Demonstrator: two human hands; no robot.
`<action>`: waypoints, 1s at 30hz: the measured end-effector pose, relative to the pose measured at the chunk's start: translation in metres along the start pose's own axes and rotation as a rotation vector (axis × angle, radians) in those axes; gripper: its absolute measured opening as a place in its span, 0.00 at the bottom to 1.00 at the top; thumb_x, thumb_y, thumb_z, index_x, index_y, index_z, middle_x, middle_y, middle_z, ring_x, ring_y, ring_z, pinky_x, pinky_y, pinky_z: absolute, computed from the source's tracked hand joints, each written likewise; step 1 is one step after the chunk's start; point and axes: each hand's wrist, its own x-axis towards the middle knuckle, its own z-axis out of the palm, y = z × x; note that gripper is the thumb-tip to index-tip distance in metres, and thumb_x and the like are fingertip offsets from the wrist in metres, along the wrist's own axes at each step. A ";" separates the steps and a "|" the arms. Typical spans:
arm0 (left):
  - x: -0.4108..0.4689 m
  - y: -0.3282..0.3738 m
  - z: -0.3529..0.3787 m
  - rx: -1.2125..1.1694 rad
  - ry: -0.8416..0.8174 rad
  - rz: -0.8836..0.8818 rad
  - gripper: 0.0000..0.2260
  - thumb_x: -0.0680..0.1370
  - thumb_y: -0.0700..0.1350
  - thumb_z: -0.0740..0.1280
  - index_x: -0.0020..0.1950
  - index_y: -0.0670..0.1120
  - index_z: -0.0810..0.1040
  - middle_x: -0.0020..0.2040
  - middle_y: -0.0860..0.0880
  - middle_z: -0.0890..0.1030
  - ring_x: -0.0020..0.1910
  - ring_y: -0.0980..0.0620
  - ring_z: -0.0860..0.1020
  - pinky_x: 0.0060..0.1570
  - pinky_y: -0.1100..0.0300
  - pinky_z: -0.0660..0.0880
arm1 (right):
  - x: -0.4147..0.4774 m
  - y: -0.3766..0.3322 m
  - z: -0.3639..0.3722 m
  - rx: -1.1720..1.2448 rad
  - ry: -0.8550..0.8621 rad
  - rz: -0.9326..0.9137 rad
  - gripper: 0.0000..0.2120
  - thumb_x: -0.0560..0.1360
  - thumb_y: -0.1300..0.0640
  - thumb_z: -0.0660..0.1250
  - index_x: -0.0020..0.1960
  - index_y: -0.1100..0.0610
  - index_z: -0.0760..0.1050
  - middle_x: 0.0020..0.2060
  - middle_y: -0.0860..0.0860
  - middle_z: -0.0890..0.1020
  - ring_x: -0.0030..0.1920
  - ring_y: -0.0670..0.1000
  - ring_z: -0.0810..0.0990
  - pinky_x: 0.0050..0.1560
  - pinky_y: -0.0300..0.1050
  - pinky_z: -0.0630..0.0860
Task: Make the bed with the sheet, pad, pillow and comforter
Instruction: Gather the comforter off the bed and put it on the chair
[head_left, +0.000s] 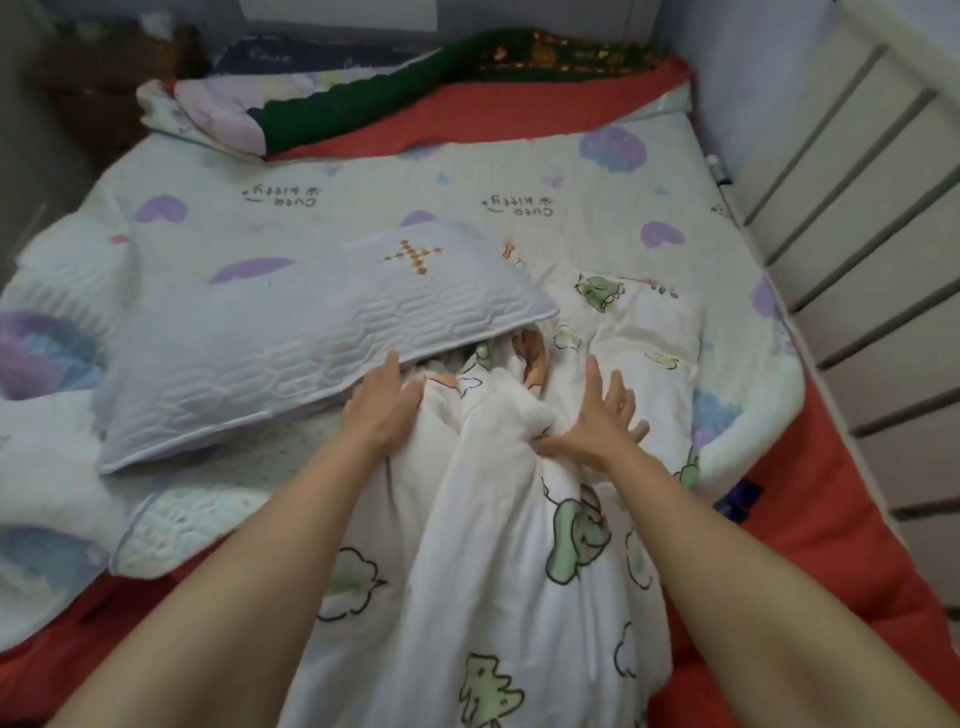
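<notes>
Comforter-spreading step: left hand (384, 402) flat, right hand (597, 423) splayed, both pressing the bunched comforter (498, 545) beside the pillow (291, 358); next probably grip and pull it flat.

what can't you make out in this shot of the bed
- Head view: the far end of the comforter is hidden under the pillow.
- Head view: its near end is cut off by the bottom edge.
- Head view: it is unclear whether the left hand fingers slip under the pillow edge.
- Head view: the dark shape at top left is too blurred to name.
</notes>
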 end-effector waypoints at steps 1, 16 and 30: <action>0.011 -0.001 0.009 0.040 -0.022 -0.039 0.35 0.74 0.65 0.53 0.74 0.44 0.59 0.73 0.39 0.65 0.72 0.40 0.63 0.70 0.44 0.60 | 0.015 0.004 0.003 -0.024 -0.057 0.018 0.69 0.57 0.38 0.78 0.73 0.41 0.25 0.75 0.54 0.31 0.75 0.60 0.33 0.70 0.69 0.41; 0.080 -0.029 0.077 -0.039 -0.115 -0.386 0.47 0.69 0.68 0.66 0.76 0.43 0.52 0.73 0.40 0.64 0.71 0.40 0.65 0.68 0.48 0.65 | 0.113 0.029 0.056 0.156 -0.471 0.026 0.70 0.57 0.43 0.80 0.68 0.37 0.21 0.76 0.56 0.56 0.73 0.57 0.63 0.69 0.53 0.67; 0.003 -0.016 0.070 0.203 0.264 -0.032 0.18 0.80 0.56 0.57 0.49 0.42 0.76 0.49 0.43 0.80 0.50 0.40 0.77 0.44 0.52 0.70 | 0.018 -0.009 0.062 0.307 0.071 -0.238 0.07 0.68 0.49 0.58 0.38 0.51 0.71 0.37 0.55 0.81 0.39 0.57 0.76 0.36 0.45 0.64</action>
